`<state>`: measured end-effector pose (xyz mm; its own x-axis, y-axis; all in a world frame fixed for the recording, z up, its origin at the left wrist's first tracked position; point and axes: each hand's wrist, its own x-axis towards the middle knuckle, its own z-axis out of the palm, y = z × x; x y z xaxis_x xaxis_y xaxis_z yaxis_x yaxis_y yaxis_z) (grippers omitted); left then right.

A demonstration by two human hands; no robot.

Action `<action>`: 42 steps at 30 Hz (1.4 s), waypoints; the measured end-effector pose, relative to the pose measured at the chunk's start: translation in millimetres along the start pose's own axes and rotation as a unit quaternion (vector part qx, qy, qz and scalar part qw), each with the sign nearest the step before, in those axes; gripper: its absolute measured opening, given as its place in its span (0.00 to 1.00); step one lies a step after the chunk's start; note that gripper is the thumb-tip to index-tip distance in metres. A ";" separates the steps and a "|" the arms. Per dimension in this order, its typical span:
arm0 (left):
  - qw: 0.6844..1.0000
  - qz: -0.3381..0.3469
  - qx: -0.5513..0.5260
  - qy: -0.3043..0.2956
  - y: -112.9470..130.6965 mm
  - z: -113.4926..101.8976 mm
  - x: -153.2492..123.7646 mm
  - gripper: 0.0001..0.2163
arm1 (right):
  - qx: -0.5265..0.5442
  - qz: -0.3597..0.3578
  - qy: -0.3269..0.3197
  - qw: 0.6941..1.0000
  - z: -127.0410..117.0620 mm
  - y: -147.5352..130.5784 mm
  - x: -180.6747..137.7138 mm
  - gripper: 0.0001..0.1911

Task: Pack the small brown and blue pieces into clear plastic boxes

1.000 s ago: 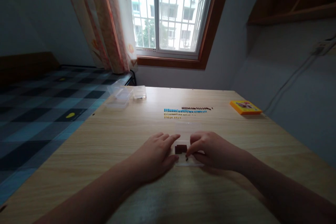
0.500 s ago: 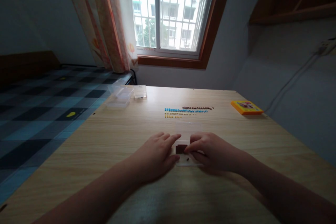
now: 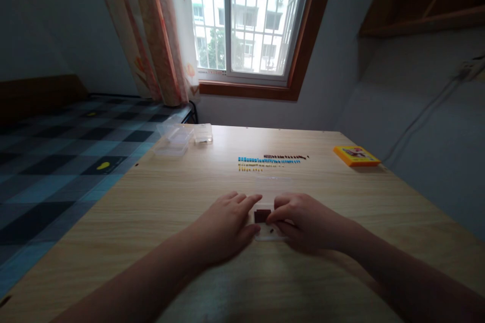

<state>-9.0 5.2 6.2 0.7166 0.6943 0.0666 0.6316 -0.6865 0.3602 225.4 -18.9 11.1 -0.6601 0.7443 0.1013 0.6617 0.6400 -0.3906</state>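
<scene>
A small clear plastic box [image 3: 265, 236] lies with its lid raised toward the window side. Inside it sits a dark brown block [image 3: 262, 216], and a tiny dark piece [image 3: 272, 231] lies in front of that block. My left hand [image 3: 233, 219] rests at the box's left side, thumb and fingers spread apart around the edge. On the right, my right hand [image 3: 303, 217] reaches into the box with bent fingers pinched together against the block's right edge. Whatever is between those fingertips is too small to make out.
Beyond the box, rows of tiny brown pieces [image 3: 286, 156], blue pieces [image 3: 269, 160] and yellow pieces [image 3: 250, 168] line the wooden table [image 3: 151, 242]. Clear plastic containers [image 3: 176, 141] stand at the far left corner. An orange-yellow box [image 3: 356, 156] lies near the right edge.
The right fingertips and thumb have shifted slightly at the block's right edge. My left hand, the plastic box and the rows of pieces stay in place.
</scene>
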 end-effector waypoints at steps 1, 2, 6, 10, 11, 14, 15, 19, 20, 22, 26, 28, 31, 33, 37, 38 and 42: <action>1.000 0.001 0.000 0.001 -0.2 0.1 0.1 0.25 | -0.001 -0.001 0.001 1.000 0.3 0.0 0.1 0.11; 1.000 0.003 0.000 0.002 -0.3 0.1 0.2 0.25 | -0.001 0.000 0.001 1.000 0.5 -0.1 0.3 0.11; 1.000 0.008 -0.002 0.004 -0.8 0.4 0.2 0.25 | 0.003 0.002 0.004 1.000 0.5 -0.5 0.3 0.11; 1.000 0.007 0.002 0.003 -0.6 -0.1 0.1 0.26 | 0.010 0.004 0.004 1.000 -1.5 0.2 -0.4 0.11; 1.000 0.006 0.002 0.001 -0.5 -0.3 0.1 0.26 | 0.013 0.004 0.004 1.000 -2.7 0.6 -0.6 0.12; 1.000 0.007 0.001 -0.002 -0.3 -0.7 0.3 0.25 | 0.017 -0.002 0.004 1.000 -7.6 2.0 -1.5 0.13; 1.000 0.007 0.000 -0.001 -0.4 -0.6 0.4 0.25 | 0.017 -0.007 0.003 1.000 -9.4 2.4 -1.9 0.14; 1.000 0.010 -0.002 0.007 -1.6 1.0 -0.1 0.25 | 0.027 -0.033 -0.010 0.999 -13.5 3.1 -2.9 0.16; 1.000 0.011 -0.002 0.008 -2.1 1.6 -0.3 0.25 | 0.029 -0.039 -0.014 0.999 -13.3 3.1 -3.2 0.16; 1.000 0.015 -0.004 0.010 -3.0 2.5 -0.4 0.25 | 0.027 -0.047 -0.020 0.998 -11.7 3.1 -3.8 0.18; 1.000 0.016 -0.004 0.008 -3.7 2.5 -0.3 0.25 | 0.007 -0.054 -0.025 0.998 -7.5 3.1 -5.4 0.19; 1.000 0.013 -0.001 0.006 -3.4 1.9 -0.1 0.25 | -0.005 -0.052 -0.028 0.998 -7.0 3.0 -5.8 0.19; 1.000 0.011 0.003 0.000 -3.0 1.3 0.2 0.26 | -0.010 -0.051 -0.033 0.998 -8.0 3.0 -5.7 0.18; 1.000 0.011 0.003 0.000 -2.9 1.2 0.1 0.26 | -0.006 -0.049 -0.031 0.998 -8.6 3.1 -5.4 0.19; 1.000 0.012 0.002 0.005 -1.9 0.7 -0.3 0.25 | -0.008 -0.044 -0.029 0.999 -8.5 3.6 -5.3 0.19; 1.000 0.012 0.002 0.005 -1.5 0.4 -0.5 0.25 | -0.009 -0.042 -0.030 0.999 -8.4 3.6 -5.4 0.19; 1.000 0.007 0.003 0.003 -0.3 0.0 -0.7 0.25 | -0.007 -0.034 -0.034 0.999 -9.0 2.5 -5.5 0.19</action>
<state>-9.7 4.9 6.0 0.7238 0.6857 0.0767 0.6231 -0.6973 0.3543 233.9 -19.7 17.8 -0.7260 0.6846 0.0646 0.6189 0.6915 -0.3727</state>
